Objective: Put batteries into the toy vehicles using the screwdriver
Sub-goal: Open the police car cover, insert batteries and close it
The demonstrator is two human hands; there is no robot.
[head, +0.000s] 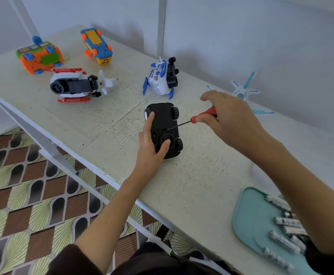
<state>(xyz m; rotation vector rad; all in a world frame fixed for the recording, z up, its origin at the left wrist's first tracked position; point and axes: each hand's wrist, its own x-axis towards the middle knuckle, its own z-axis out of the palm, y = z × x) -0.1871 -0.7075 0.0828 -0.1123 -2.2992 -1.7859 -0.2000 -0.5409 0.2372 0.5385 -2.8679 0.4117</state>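
Observation:
A black toy car [163, 118] lies upside down in the middle of the table [106, 124]. My left hand [152, 147] holds it from the left, the index finger along its side and the thumb on its round bottom part. My right hand [227, 120] grips a red-handled screwdriver [203, 116]; its thin shaft slants down to the left and the tip touches the car's underside. Several batteries [285, 231] lie on a light blue tray [247, 223] at the lower right, partly hidden by my right forearm.
Other toys lie further back: an orange-green vehicle [40, 57], a blue-orange vehicle [97, 46], a red-white helicopter [76, 86] and a blue-white helicopter [161, 78]. A light blue rotor part [243, 92] lies by the wall. The table's edge runs diagonally, with patterned floor below.

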